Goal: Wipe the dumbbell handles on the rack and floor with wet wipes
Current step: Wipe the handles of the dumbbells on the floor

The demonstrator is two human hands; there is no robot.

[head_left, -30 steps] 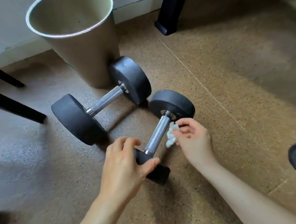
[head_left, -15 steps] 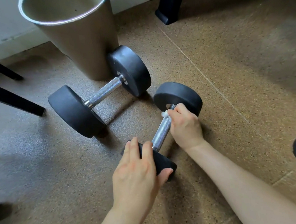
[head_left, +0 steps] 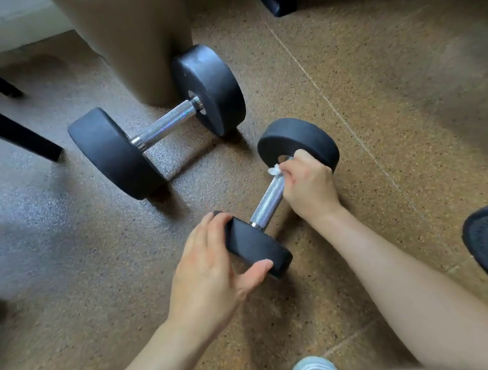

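Wrapped round the far end of the handle (head_left: pixel 268 203), the right hand (head_left: pixel 308 189) clamps a wipe (head_left: pixel 273 170) against the steel, with a white scrap showing beside the fingers. The left hand (head_left: pixel 211 275) grips the dumbbell's near head (head_left: pixel 258 247), fingers over the top and thumb on its face, steadying it on the floor (head_left: pixel 376 119). Wiping of this handle looks under way. The next move calls for sliding the wipe toward the near head, twisting to cover all round. A second dumbbell (head_left: pixel 165 125) lies just beyond, against a bin (head_left: pixel 131 48).
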